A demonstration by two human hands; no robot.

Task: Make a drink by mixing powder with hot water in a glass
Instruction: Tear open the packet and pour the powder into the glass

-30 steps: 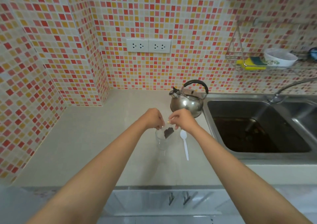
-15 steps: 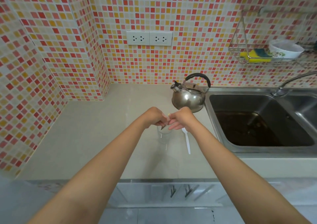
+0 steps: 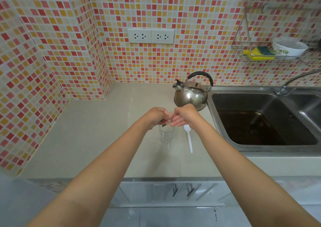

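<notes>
A clear glass (image 3: 166,135) stands on the beige counter (image 3: 97,136). Directly above its rim, my left hand (image 3: 157,117) and my right hand (image 3: 185,114) meet and pinch a small powder sachet (image 3: 166,124). Only a dark corner and a pale edge of the sachet show between my fingers. Just right of the glass lies a white plastic spoon (image 3: 189,139), bowl end under my right hand. A steel kettle (image 3: 192,94) with a black handle stands behind my hands, next to the sink.
A steel sink (image 3: 265,122) with dark water fills the right side, its tap (image 3: 295,80) at the back. Above it hangs a wire rack (image 3: 246,53) with a sponge (image 3: 258,53) and a bowl (image 3: 289,46). Wall sockets (image 3: 150,36) sit on the tiled wall.
My hands have closed together over the glass, and the dark sachet that hung open between them is now nearly hidden. The camera view has tilted down a little.
</notes>
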